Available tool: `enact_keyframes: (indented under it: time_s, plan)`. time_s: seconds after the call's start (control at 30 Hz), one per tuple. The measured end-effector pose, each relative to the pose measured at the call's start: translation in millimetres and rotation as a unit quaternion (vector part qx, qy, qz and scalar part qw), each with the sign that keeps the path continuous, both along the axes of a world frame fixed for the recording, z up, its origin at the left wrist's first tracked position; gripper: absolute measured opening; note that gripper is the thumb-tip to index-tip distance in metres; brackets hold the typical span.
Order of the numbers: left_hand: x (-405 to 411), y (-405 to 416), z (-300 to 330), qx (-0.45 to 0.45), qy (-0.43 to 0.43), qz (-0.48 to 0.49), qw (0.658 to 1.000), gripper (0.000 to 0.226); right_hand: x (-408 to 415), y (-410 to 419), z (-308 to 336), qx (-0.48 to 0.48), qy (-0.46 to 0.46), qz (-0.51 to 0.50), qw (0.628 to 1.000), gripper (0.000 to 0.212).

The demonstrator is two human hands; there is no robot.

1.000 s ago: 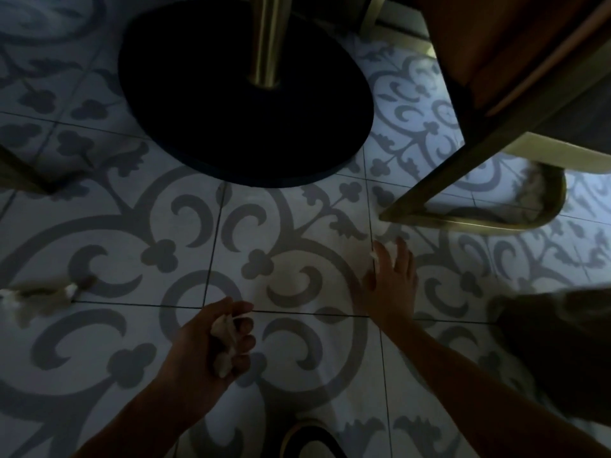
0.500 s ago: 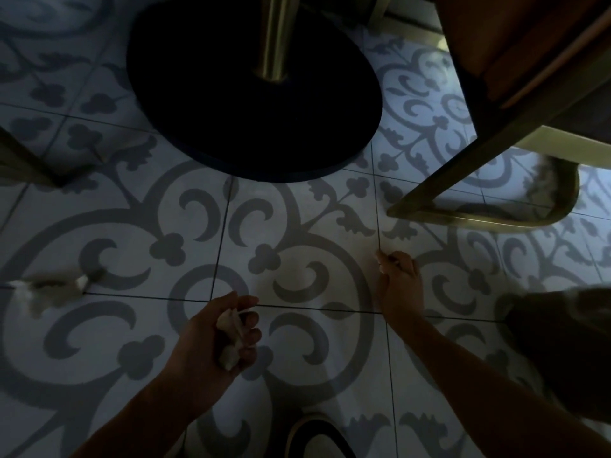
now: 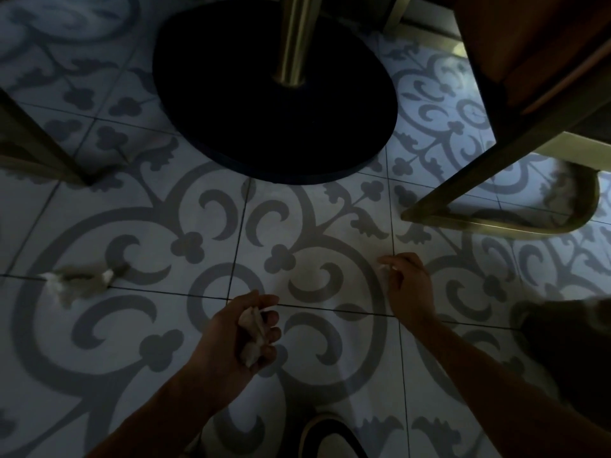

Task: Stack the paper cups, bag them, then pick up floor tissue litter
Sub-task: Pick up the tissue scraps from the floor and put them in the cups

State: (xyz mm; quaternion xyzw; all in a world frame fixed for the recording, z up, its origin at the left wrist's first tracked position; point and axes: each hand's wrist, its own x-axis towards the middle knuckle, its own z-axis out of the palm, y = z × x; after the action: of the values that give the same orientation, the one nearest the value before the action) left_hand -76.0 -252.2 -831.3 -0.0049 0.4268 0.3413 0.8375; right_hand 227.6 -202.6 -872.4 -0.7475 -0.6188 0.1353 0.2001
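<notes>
Left of the table base [image 3: 274,104], one tissue [image 3: 77,282] lies on the floor [image 3: 158,325]. My left hand [image 3: 238,335] grips a crumpled wad [image 3: 253,335]; my right hand [image 3: 408,285] pinches a small scrap [image 3: 383,267]. I count three pieces. I think the scrap may slip, because the pinch is thin.

The table base [image 3: 274,104] sits on the floor [image 3: 158,325] at upper centre of the frame, its post [image 3: 296,38] rising from the middle; a chair frame [image 3: 502,223] stands at the right, a leg [image 3: 43,140] at upper left; a loose tissue [image 3: 79,282] lies on the floor at the left edge; the left hand [image 3: 238,335], lower centre, holds a tissue wad [image 3: 253,335]; the right hand [image 3: 408,285] is right of it, pinching a small scrap [image 3: 383,267]; a shoe [image 3: 330,438] shows at the bottom edge.
</notes>
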Motion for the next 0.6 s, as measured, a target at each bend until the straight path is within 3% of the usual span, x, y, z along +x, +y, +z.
enact_keyframes:
  time_s: [0.37, 0.6]
  plan:
    - [-3.7, 5.1, 2.4, 0.013, 0.021, 0.012, 1.000, 0.026, -49.6, 10.9, 31.3, -0.002, 0.166, 0.039, 0.985, 0.020]
    - [-2.1, 4.8, 4.6, -0.018, 0.010, 0.045, 0.999, 0.036, -115.1, -9.2, 63.2, -0.008, 0.185, 0.140, 0.973, 0.019]
